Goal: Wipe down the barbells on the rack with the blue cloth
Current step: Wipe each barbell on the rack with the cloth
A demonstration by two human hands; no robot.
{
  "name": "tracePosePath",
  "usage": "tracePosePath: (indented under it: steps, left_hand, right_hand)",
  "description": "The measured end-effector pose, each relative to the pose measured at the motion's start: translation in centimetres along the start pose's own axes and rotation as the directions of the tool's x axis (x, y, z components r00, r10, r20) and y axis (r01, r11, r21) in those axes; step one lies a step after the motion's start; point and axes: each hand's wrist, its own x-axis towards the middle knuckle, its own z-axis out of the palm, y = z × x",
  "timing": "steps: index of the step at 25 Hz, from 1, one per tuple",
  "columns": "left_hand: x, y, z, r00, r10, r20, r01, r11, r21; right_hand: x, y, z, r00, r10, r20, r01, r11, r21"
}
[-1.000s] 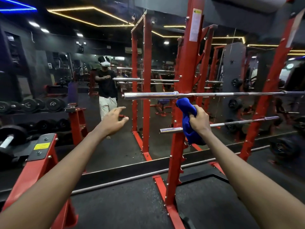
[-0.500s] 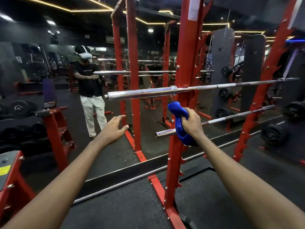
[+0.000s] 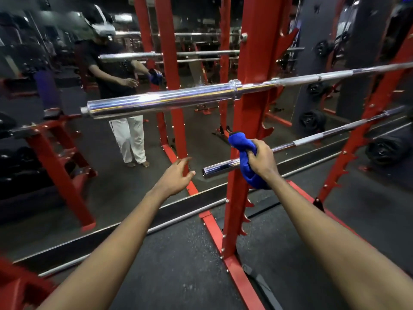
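Two chrome barbells lie across a red rack (image 3: 252, 121). The upper barbell (image 3: 161, 101) runs at chest height, its thick sleeve sticking out to the left. The lower barbell (image 3: 221, 168) sits below it, its sleeve end just left of the rack post. My right hand (image 3: 260, 156) grips a bunched blue cloth (image 3: 244, 153) and holds it against the lower barbell at the post. My left hand (image 3: 176, 175) hovers open in the air, left of the lower bar's end, touching nothing.
A wall mirror (image 3: 125, 135) behind the rack reflects a person and more racks. Black rubber flooring (image 3: 178, 260) lies under me. A red bench frame (image 3: 60, 162) stands at the left, weight plates (image 3: 312, 121) at the right.
The view has moved closer to the rack and tilted down. My right hand with the cloth has come down onto the lower barbell. My left hand stays open, slightly nearer the bar end.
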Motion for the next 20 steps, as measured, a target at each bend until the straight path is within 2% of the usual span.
tracePosePath:
  steps: [3, 5, 8, 13, 15, 17, 20]
  left_hand:
    - [3.6, -0.8, 3.9, 0.999, 0.002, 0.043, 0.001, 0.998, -0.066]
    - [5.8, -1.3, 6.7, 0.999, -0.003, 0.046, 0.009, 0.993, -0.117]
    - [8.4, -1.9, 10.4, 0.999, -0.043, 0.030, 0.049, 0.977, -0.208]
    - [8.7, -2.5, 13.7, 0.996, -0.039, -0.080, 0.010, 0.944, -0.330]
    - [8.4, -2.9, 14.1, 0.992, -0.050, -0.117, 0.007, 0.942, -0.336]
    - [8.7, -3.1, 14.1, 0.991, -0.052, -0.120, 0.007, 0.937, -0.348]
    - [8.6, -3.2, 14.1, 0.991, -0.033, -0.130, -0.016, 0.935, -0.355]
  right_hand:
    - [1.5, 2.2, 2.5, 0.998, -0.005, 0.062, 0.006, 1.000, -0.013]
    - [2.5, 2.9, 4.4, 0.995, -0.064, 0.077, 0.065, 0.998, -0.005]
    - [2.7, 4.0, 8.6, 0.994, -0.067, 0.083, 0.062, 0.996, 0.062]
    - [0.8, 6.4, 14.3, 0.987, -0.012, -0.157, 0.029, 0.994, 0.107]
    - [1.1, 7.4, 14.5, 0.984, -0.057, -0.169, 0.064, 0.997, 0.033]
    - [2.2, 8.8, 14.3, 0.986, -0.038, -0.161, 0.033, 0.999, -0.034]
    - [2.7, 9.8, 14.8, 0.967, 0.058, -0.247, -0.052, 0.998, 0.030]
